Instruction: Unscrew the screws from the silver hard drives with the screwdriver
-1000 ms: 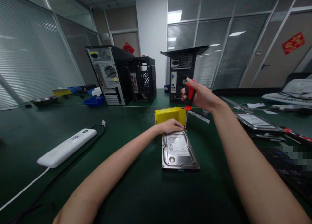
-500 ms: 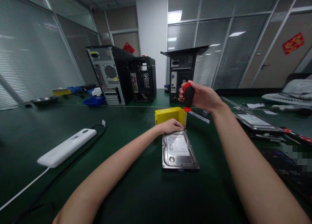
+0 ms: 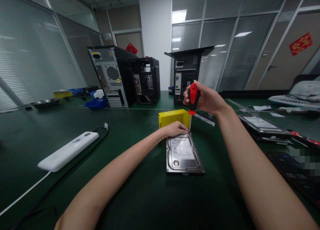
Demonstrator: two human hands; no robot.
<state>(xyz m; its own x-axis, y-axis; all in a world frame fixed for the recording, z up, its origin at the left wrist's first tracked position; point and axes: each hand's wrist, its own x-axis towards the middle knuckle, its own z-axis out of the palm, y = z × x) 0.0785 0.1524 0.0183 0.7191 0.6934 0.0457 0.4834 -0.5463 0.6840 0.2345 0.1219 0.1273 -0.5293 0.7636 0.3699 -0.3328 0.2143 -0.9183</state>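
A silver hard drive (image 3: 182, 155) with a white label lies flat on the green table. My left hand (image 3: 177, 128) is closed on its far end, the fingertips near the far right corner and partly hidden. In my right hand (image 3: 207, 98), the fingers wrap round the red and black handle of a screwdriver (image 3: 193, 99). It stands nearly upright, its thin shaft running down to the drive's far right corner. The tip is too small to make out. Just behind my left hand is a yellow plastic bin (image 3: 172, 117).
Computer cases (image 3: 112, 76) stand at the back, with another tower (image 3: 186, 73) behind my right hand. A white power strip (image 3: 70, 150) with cables lies at left. To the right are another hard drive (image 3: 262, 125), red-handled pliers (image 3: 303, 139) and a dark phone-like slab (image 3: 292, 173).
The screwdriver handle has turned a little in my right hand, so more of its red part faces me. My left hand and the hard drive stay in place.
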